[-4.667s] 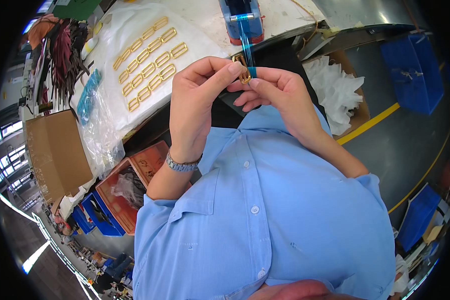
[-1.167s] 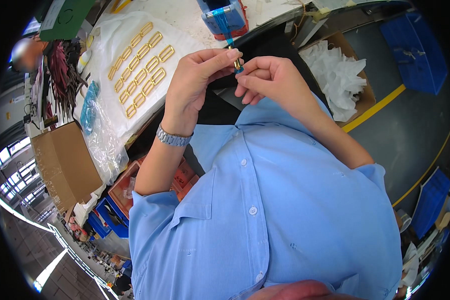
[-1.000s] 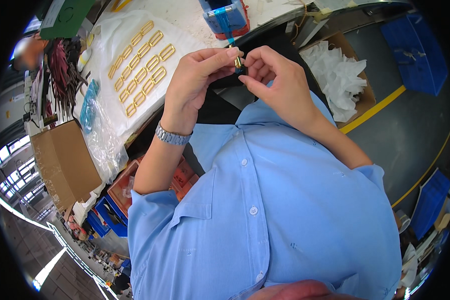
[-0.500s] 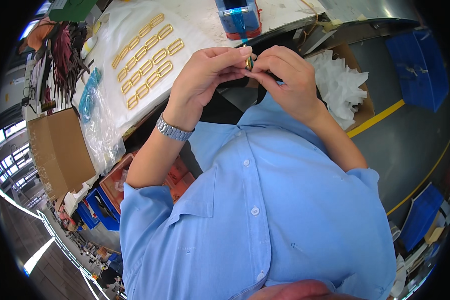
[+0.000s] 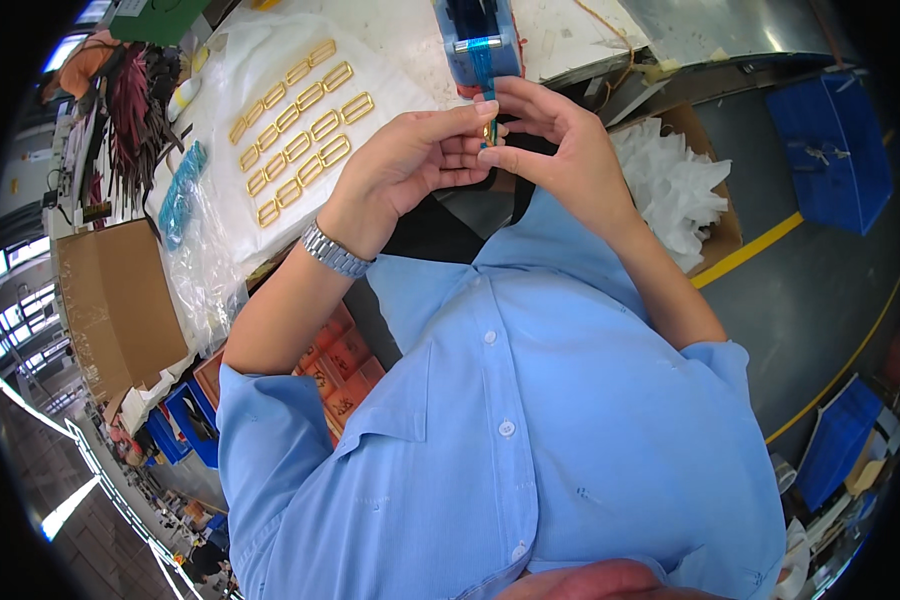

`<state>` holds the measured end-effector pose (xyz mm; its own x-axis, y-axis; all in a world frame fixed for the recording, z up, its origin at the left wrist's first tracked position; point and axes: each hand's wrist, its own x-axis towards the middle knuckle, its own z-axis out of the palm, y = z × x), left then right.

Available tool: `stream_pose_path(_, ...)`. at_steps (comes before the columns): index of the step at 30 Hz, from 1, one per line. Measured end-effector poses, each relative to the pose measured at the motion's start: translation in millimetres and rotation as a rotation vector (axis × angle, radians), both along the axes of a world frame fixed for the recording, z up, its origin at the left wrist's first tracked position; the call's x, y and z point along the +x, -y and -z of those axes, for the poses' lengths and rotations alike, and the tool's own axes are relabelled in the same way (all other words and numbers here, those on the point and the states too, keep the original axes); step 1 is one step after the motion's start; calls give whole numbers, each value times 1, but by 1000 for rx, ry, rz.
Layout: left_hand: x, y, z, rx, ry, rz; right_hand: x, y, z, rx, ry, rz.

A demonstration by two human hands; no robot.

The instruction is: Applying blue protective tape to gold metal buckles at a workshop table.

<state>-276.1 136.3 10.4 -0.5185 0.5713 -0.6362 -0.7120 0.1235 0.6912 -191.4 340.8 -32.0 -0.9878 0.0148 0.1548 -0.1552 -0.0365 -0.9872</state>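
Note:
My left hand [image 5: 420, 155] is closed, its thumb and fingers pinching a small gold metal buckle [image 5: 488, 131] that stands nearly upright. Glossy blue tape [image 5: 482, 66] runs down from the blue tape dispenser [image 5: 457, 62] to the buckle and seems to lie against it. On the other side, my right hand [image 5: 573, 150] is open in a C shape. Its forefinger reaches the tape above the buckle, while its thumb is near the lower end. Fingers hide much of the buckle. Several gold rectangular buckles [image 5: 298, 180] lie in slanting rows on the white sheet [image 5: 385, 88].
A crumpled clear plastic bag with blue film [image 5: 183, 195] lies at the table's left edge, above an open cardboard box [image 5: 120, 305]. To my right, a carton holds white foam sheets [image 5: 670, 190]. Blue bins [image 5: 825, 150] stand on the floor; orange-red trays [image 5: 340, 365] sit beside my left arm.
My right hand has gone from a pinch at the buckle to spread fingers, with the forefinger raised to the tape. My left hand still holds the buckle, which now sits closer to the dispenser.

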Motion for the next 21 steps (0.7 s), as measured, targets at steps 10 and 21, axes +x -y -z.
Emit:
stream_pose_path(10, -19, -4, -6, -63, 165, 33, -6, 3, 3, -94, 84, -14)
stream_pose_path(21, 0, 5, -9, 36, 105, -21, -4, 11, -22, -64, 87, 20)
